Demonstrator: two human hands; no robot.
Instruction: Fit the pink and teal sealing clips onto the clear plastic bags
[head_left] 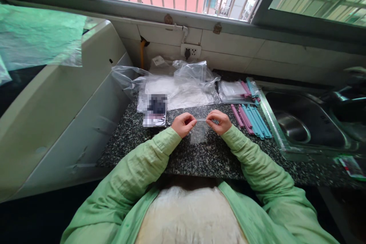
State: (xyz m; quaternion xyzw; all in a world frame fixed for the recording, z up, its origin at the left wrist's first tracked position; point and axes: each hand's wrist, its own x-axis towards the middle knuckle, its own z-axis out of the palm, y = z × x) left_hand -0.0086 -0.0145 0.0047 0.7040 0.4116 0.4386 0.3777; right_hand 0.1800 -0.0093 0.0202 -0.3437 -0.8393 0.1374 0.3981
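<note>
Between my two hands a small clear plastic bag [199, 134] hangs down over the speckled countertop, its whitish top edge stretched level. My left hand [184, 124] pinches one end of that edge, thumb against fingers. At the other end, my right hand [218, 122] grips it in the same way. Just right of my right hand lies a row of pink sealing clips [241, 117] and blue sealing clips [256, 121]. Behind them is a pile of flat clear bags [231, 89] with more clips on top. A card with a blurred picture [156, 110] lies left of my left hand.
Large plastic bags with white contents [183, 91] spread along the back of the speckled counter [183, 160]. A metal sink [309, 118] borders the right side, and a pale appliance [71, 122] stands left. A wall socket [191, 50] sits below the barred window.
</note>
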